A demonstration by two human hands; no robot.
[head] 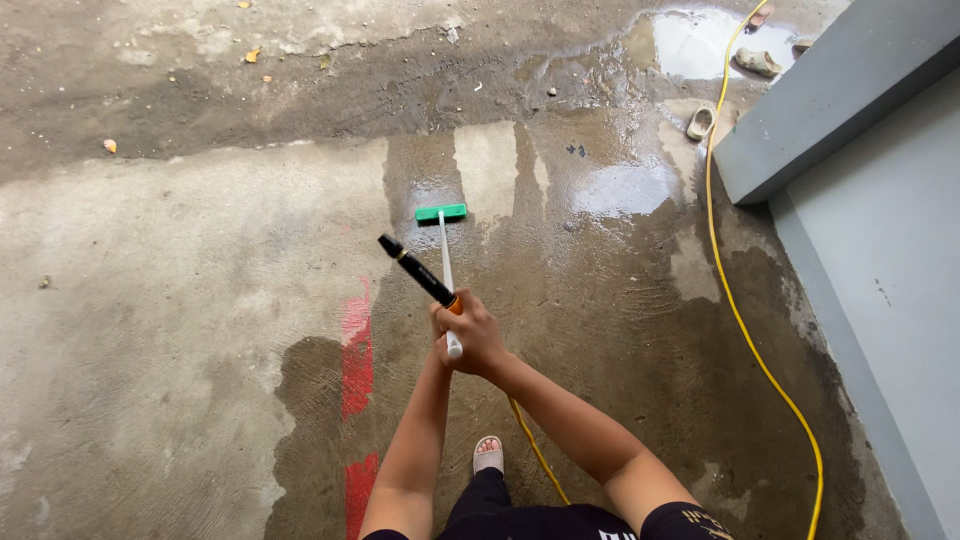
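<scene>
Outdoors, wet concrete floor [620, 300]; both hands [468, 335] clasped around brush handle [446, 262], spray nozzle [415, 270]

A long-handled scrub brush [441, 213] has a flat green head pressed on the wet concrete floor, well ahead of the grip; its thin white handle runs straight back, its end poking out just below the fingers. A black spray nozzle [415, 270] with an orange collar angles up and to the left out of the same grip, its tip raised off the floor.
</scene>
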